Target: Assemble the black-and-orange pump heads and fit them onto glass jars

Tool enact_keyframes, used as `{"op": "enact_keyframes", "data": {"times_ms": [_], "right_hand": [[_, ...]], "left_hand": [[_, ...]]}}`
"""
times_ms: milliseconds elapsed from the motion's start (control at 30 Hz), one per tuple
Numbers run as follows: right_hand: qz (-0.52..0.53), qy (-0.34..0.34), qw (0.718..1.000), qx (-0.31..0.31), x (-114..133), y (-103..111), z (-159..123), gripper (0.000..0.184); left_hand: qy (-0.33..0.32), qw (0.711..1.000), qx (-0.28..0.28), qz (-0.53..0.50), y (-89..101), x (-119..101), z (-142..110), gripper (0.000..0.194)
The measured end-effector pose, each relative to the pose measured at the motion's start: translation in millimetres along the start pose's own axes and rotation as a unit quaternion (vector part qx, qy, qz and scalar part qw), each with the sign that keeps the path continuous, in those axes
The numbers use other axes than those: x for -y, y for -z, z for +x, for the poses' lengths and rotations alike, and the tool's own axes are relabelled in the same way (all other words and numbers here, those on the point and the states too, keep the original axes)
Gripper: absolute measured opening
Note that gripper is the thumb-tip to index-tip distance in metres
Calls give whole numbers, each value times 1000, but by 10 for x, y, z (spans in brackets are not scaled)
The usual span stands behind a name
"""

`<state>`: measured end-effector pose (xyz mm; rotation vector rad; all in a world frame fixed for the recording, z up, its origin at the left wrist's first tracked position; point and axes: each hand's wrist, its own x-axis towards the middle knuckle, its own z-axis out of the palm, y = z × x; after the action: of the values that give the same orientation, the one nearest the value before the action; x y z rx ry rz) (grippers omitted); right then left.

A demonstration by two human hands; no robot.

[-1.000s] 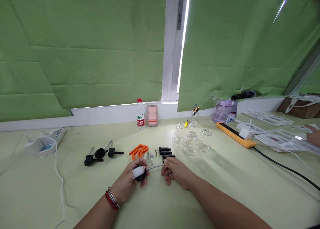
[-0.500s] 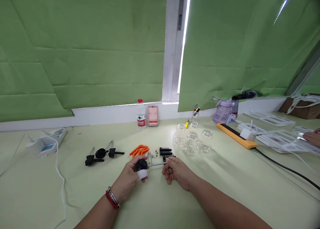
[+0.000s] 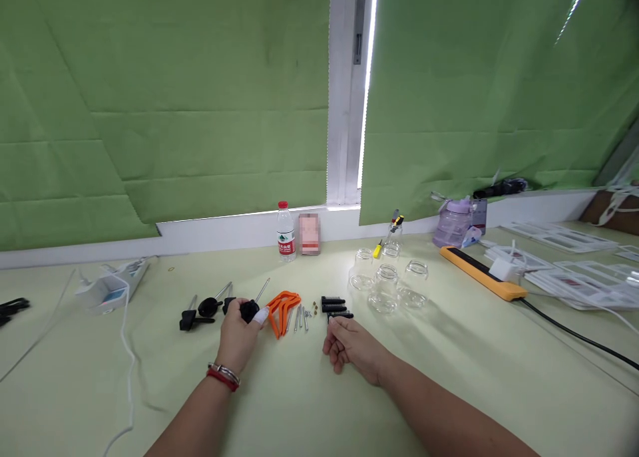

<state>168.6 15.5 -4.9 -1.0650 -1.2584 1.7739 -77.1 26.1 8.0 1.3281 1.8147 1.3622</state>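
Observation:
My left hand (image 3: 238,334), a white wrap on its thumb, is closed round a black knob with a metal rod (image 3: 249,309); the rod points up and right. Left of it, similar black parts with rods (image 3: 210,306) lie on the table. Close by on the right are orange frame-shaped pieces (image 3: 283,310), several metal pins (image 3: 299,318) and small brass-coloured bits (image 3: 315,306). My right hand (image 3: 355,344) has curled fingers, thumb and forefinger pinched just in front of ridged black pieces (image 3: 333,304). Whatever the pinch holds, if anything, is hidden.
Clear glass jars (image 3: 384,289) stand right of centre, with yellow-handled tools (image 3: 394,225) at the back one. A water bottle (image 3: 286,234) stands near the wall. Power strips (image 3: 482,274) with cables lie on the right and left. White frames (image 3: 589,287) are stacked far right.
My left hand has moved left with the black knob and rod, and the rod's end has left my right fingers. My right hand stays almost in place.

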Motion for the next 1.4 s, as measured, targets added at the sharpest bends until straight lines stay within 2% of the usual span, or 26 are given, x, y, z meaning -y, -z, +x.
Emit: {"op": "enact_keyframes", "data": {"times_ms": [100,200,367,567,733,800,967,1133,1267,1400], "right_hand": [[-12,5,1000,8,11,-2,-16,39],[-22,9,1000,15,4,1,-17,41],[-30,15,999,20,-16,4,-16,41],[-38,16,999,22,-16,2,-17,42],[-40,16,999,22,-9,0,-19,41],[-41,18,999,23,-8,2,-20,40],[-50,21,998,27,-22,14,-8,42],[-58,22,997,34,-35,25,1,43],[-54,22,998,35,-49,32,11,43],[-50,26,998,37,-69,42,26,42]], "left_hand": [[-72,981,-46,174,5,122,116,36],[-84,973,-54,206,-13,198,165,33],[-86,965,-41,245,-6,233,182,40],[-80,951,-24,297,111,230,187,52],[-53,933,-37,355,211,174,163,56],[-57,931,-55,356,245,154,169,53],[-60,951,-102,287,314,158,231,43],[-68,947,-125,289,381,164,289,30],[-103,931,-103,335,390,168,322,27],[-74,911,-47,403,337,191,319,35]]}}
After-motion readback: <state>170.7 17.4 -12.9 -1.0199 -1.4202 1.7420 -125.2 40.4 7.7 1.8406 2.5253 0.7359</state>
